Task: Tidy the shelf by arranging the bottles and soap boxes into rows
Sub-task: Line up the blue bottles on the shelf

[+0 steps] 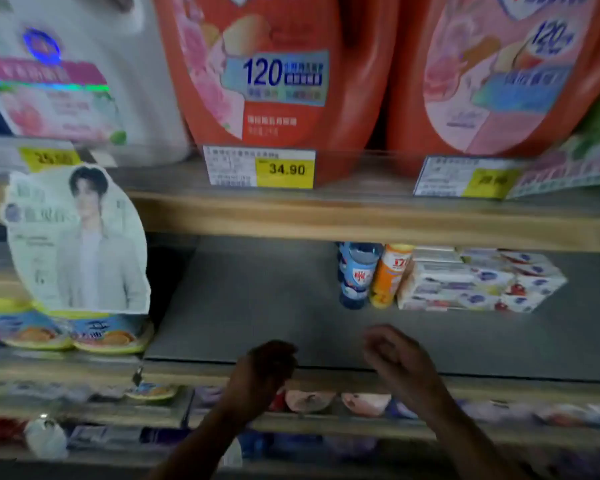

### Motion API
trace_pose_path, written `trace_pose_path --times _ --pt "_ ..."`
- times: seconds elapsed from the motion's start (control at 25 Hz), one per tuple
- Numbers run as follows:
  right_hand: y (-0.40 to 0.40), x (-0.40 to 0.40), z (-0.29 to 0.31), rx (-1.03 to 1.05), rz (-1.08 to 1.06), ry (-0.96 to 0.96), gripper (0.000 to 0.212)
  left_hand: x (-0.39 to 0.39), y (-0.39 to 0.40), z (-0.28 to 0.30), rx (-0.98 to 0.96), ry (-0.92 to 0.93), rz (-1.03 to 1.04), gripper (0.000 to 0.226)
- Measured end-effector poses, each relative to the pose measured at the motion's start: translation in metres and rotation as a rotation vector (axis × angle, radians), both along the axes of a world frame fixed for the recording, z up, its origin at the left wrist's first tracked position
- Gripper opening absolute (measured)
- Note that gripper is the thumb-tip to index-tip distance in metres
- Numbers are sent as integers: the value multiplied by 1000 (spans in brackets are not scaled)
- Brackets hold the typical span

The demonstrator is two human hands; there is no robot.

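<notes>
On the grey middle shelf [250, 306], at the back right, a blue bottle [357, 275] and an orange bottle [390, 277] stand side by side. Right of them lies a stack of white soap boxes [478, 282]. My left hand [267, 368] hovers at the shelf's front edge with fingers curled, and nothing shows in it. My right hand [399, 358] hangs beside it with loosely curled fingers, holding nothing. Both hands are well in front of the bottles and are blurred.
Large red detergent jugs [257, 71] and a white jug [84, 74] fill the upper shelf above yellow price tags [286, 171]. A cardboard advert [77, 237] and yellow-rimmed tubs [108, 337] sit at left. Pink packs [309, 400] line the lower shelf.
</notes>
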State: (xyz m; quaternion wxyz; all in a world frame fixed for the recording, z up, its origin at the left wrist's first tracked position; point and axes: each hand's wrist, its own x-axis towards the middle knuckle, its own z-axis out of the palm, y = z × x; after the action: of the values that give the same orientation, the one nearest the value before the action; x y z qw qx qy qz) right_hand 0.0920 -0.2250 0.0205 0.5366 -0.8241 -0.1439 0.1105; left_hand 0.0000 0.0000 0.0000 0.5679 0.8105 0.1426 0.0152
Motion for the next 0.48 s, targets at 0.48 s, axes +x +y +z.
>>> trace_pose_path --times 0.48 --pt "58 154 29 -743 -227 -1148 55 137 15 -99 889 -105 -127 58"
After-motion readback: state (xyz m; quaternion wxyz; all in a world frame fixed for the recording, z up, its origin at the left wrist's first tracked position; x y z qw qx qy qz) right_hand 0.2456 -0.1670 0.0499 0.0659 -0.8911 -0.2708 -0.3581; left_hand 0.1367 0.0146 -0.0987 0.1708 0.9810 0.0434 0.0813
